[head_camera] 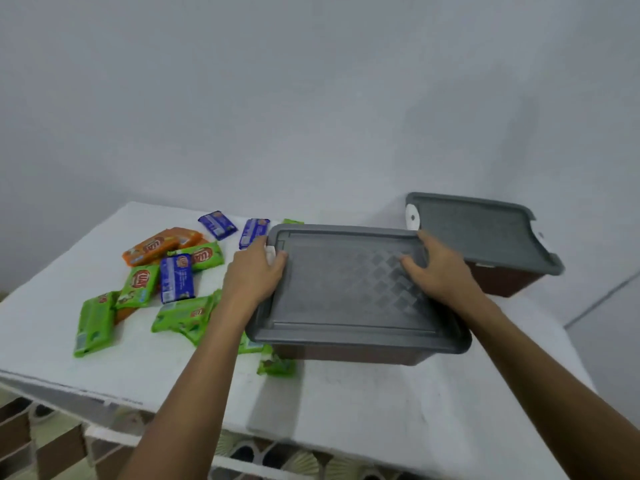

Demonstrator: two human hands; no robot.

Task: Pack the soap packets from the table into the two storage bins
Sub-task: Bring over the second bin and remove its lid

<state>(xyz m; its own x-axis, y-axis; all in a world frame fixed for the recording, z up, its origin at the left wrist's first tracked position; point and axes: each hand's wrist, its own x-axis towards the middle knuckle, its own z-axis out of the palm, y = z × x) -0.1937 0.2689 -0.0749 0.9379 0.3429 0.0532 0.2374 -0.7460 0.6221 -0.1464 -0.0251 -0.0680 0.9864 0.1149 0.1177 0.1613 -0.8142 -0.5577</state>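
Observation:
A brown storage bin (pixel 349 355) with a grey lid (pixel 349 289) stands in the middle of the white table (pixel 363 410). My left hand (pixel 254 271) grips the lid's left edge at a white latch, thumb over the rim. My right hand (pixel 436 268) grips the lid's far right corner, thumb on top. A second brown bin with a grey lid (pixel 485 233) stands behind, at the right. Several soap packets lie scattered on the left: green ones (pixel 95 323), an orange one (pixel 152 249) and blue ones (pixel 176 278).
Some green packets (pixel 277 365) lie partly under the near bin's left side. The table's front edge runs across the bottom, with patterned floor tiles (pixel 294 462) below. A plain grey wall stands close behind the table.

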